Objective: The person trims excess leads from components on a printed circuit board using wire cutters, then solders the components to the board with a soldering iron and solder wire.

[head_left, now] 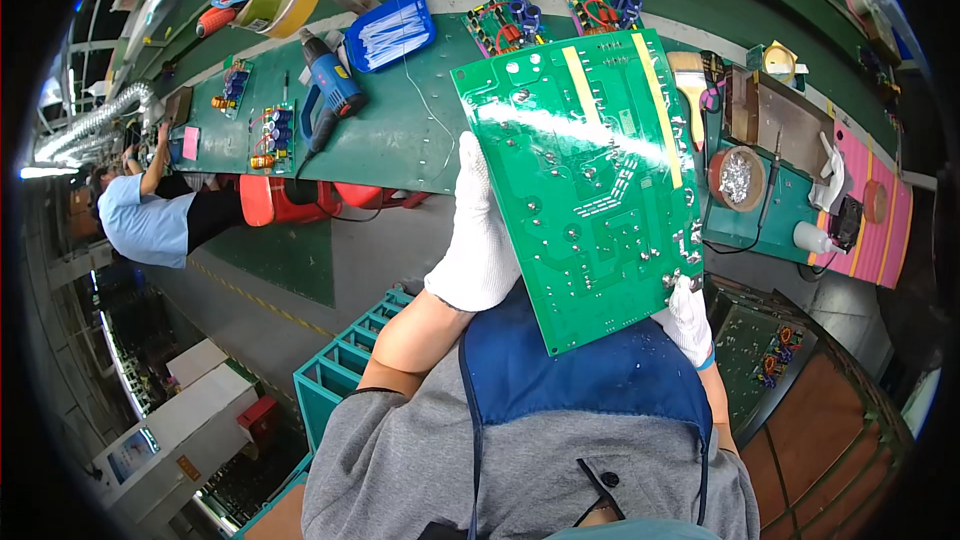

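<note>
A large green circuit board point(590, 240) is held up in front of me, solder side showing, with yellow tape strips and a bright glare across it. My left hand point(474, 230), in a white knitted glove, grips its left edge; the fingers are partly hidden behind the board. At the lower right edge my right hand point(688, 322), gloved too, pinches the board by its rim. Just beyond the board, two populated circuit boards point(503, 24) with blue capacitors lie on the green bench point(400, 130).
Left along the bench lie a blue heat gun point(330, 85), a blue tray point(420, 8) of white ties and smaller boards point(270, 138). To the right are a brush point(690, 90), a tin of silvery wire point(737, 178) and a soldering iron point(772, 175). A co-worker point(150, 215) works far left.
</note>
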The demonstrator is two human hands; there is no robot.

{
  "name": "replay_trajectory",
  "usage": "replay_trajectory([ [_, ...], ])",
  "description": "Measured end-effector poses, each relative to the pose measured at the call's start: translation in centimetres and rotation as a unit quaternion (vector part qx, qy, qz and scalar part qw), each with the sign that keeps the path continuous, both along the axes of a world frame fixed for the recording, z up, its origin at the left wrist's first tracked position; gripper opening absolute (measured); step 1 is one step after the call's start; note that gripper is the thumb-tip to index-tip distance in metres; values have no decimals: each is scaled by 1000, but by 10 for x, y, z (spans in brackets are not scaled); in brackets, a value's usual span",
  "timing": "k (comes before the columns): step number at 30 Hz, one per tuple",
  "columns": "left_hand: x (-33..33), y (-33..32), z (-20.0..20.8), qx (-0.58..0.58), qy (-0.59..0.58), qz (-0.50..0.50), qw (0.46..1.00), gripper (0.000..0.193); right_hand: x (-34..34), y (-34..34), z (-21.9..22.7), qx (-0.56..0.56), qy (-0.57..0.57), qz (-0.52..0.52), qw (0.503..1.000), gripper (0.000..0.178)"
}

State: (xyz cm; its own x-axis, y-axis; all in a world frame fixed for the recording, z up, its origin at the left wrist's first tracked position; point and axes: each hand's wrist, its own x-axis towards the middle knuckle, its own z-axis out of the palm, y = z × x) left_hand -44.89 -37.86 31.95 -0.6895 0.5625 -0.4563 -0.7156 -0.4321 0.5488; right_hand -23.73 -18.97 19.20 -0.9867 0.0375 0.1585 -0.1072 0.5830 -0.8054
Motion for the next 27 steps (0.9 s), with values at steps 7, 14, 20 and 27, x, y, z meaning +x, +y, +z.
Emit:
replay_trajectory([
  [7,0,-3,-6,42,-4,20,999,63,-1,-5,0,39,55,26,997,37],
  [14,-4,0,-8,61,-26,30,997,60,-14,-2,19,87,71,44,993,36],
  [20,-8,3,-12,76,-21,35,996,56,-26,-1,31,119,78,55,988,36],
  [27,-15,-1,-26,321,-166,40,932,68,-27,-1,35,57,0,26,998,43],
])
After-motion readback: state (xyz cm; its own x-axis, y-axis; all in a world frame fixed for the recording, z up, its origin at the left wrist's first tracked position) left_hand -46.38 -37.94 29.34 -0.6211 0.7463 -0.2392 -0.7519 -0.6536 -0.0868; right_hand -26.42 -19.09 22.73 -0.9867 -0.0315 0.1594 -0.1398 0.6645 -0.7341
